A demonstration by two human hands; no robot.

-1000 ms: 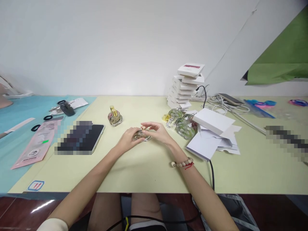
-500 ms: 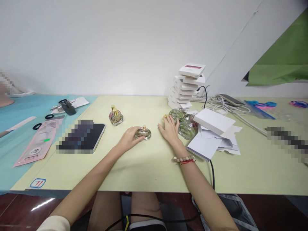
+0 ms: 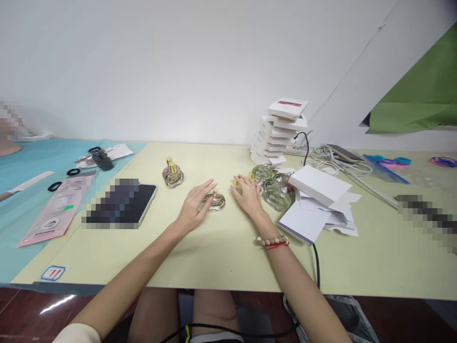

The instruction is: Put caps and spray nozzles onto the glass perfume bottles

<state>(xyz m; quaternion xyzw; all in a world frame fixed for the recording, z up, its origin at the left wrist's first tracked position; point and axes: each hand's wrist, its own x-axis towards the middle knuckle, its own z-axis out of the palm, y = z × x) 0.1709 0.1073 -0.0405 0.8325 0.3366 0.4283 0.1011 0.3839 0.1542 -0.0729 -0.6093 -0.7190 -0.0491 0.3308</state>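
A small round glass perfume bottle [image 3: 217, 201] with a gold neck stands on the pale green table [image 3: 221, 247] in front of me. My left hand [image 3: 193, 208] lies against its left side, fingers stretched out over it. Just right of the bottle, my right hand [image 3: 249, 196] has its fingertips pinched on a small gold cap [image 3: 235, 182]. A bead bracelet [image 3: 272, 241] is on my right wrist.
A pair of capped bottles [image 3: 173, 175] stands to the left, and a cluster of glass bottles [image 3: 273, 189] lies to the right. Behind these are a stack of white boxes [image 3: 282, 136], loose folded boxes [image 3: 316, 190] and cables [image 3: 335, 159]. A tablet [image 3: 123, 204] and a pink packet [image 3: 53, 212] lie on the left.
My right hand went right to the bottle cluster and came back toward the bottle with a gold cap. My left hand's fingers have stretched out over the bottle.
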